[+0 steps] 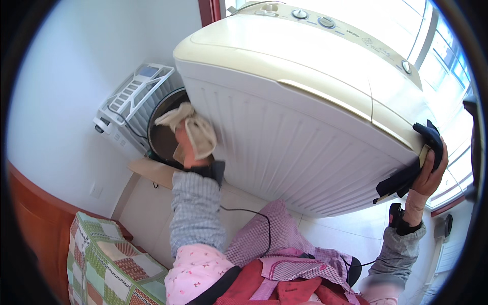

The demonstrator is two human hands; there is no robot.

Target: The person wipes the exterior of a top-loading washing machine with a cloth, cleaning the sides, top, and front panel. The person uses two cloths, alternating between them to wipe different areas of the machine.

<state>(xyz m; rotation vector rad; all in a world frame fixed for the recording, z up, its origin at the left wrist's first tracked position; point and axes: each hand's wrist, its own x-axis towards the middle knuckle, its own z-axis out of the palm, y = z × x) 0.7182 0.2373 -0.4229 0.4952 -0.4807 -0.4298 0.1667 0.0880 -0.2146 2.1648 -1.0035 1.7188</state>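
Note:
A twin-tub washing machine (289, 148) stands before me, with a cream top and a ribbed white front panel. My left hand (187, 146), slightly blurred, grips a bunched beige cloth (204, 139) by the left edge of that panel. Whether the cloth touches the panel is hard to tell. Over at the machine's right front corner, my right hand (431, 177) holds a dark navy cloth (400, 181) against the side. Part of this cloth hangs over the front, and a yellowish strip shows along it. Dark bands are around both my wrists.
Left of the machine stands a white oil-filled radiator (131, 103) against the wall. Beside it is a round, dark-rimmed container (164, 141), with a cardboard piece (152, 171) in front. A patchwork cover (114, 263) lies at lower left. Black cables cross near my checked apron (270, 225).

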